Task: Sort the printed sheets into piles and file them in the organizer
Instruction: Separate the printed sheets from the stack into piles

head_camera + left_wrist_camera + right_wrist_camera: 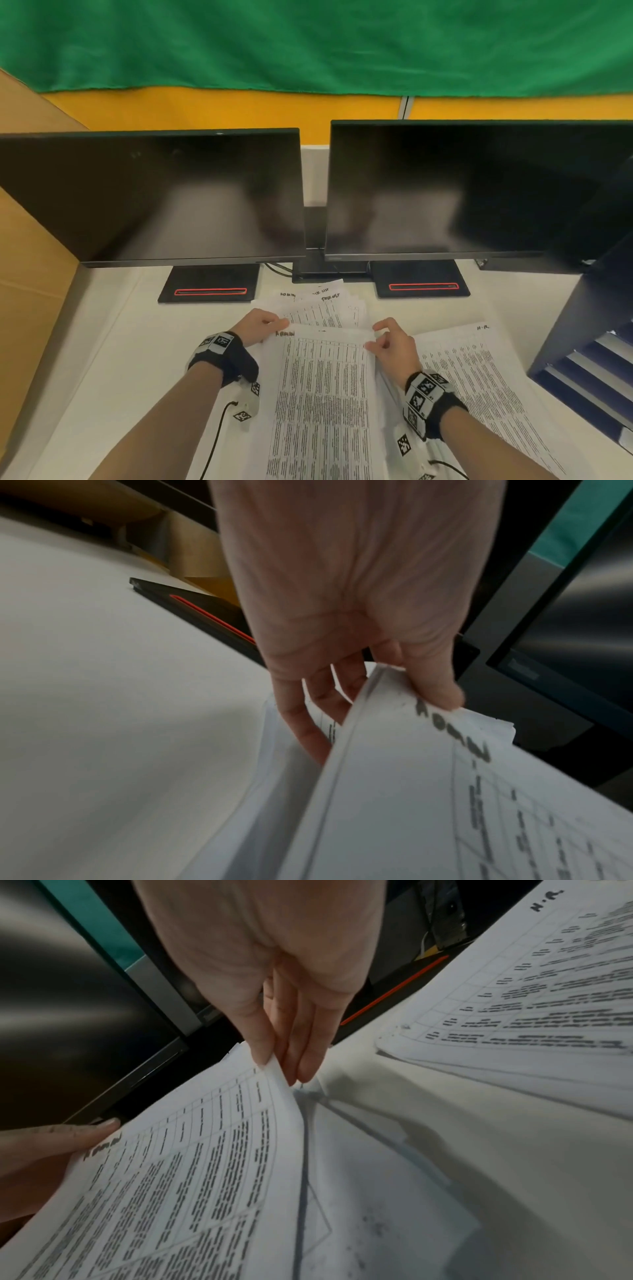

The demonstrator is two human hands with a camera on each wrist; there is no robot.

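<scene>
Printed text (322, 394) illegibly blurred

The printed sheets (322, 394) are thin white paper, matt, with a slightly curled corner in the right wrist view. The table (137, 342) looks smooth, matt and off-white. The 2 monitors (154, 195) have dark glossy screens that throw soft reflections, on matt black plastic bases (209, 284). Behind hangs green cloth (308, 44), softly creased. At the left stands plain brown cardboard (30, 260), matt.

Ahead of you on the white table (113, 342) stand two dark monitors (154, 195) side by side, green cloth (308, 44) hanging behind them.
</scene>
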